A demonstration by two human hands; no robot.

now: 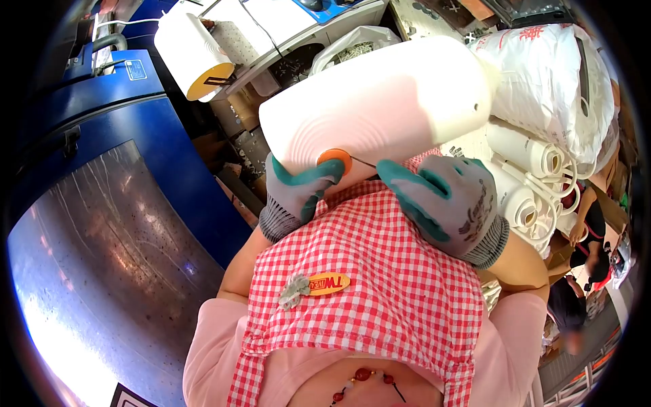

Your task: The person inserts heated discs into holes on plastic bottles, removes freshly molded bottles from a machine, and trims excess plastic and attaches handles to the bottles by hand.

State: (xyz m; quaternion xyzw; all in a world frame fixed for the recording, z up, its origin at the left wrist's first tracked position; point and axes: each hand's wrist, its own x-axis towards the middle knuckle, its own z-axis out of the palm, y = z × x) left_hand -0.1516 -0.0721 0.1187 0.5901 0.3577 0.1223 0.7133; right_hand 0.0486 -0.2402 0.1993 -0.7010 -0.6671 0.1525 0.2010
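Observation:
A large white plastic housing (380, 108), rounded with ring-shaped ridges near one end, lies across in front of my apron. An orange round piece (336, 161) sits at its near edge. My left hand (298, 190), in a grey and green glove, grips this edge, its thumb on the orange piece and its other fingers partly hidden. In the same kind of glove, my right hand (447, 197) is closed, with thumb and forefinger pinching a thin dark rod (363, 162). The rod points at the orange piece; whether its tip touches it, I cannot tell.
Left stands a big blue machine (183, 176) with a metal panel. Another white housing (193, 54) with a yellow end lies on the white bench (261, 24). White bags (549, 95) and several white parts with handles (522, 203) are right. People (593, 230) are farther off.

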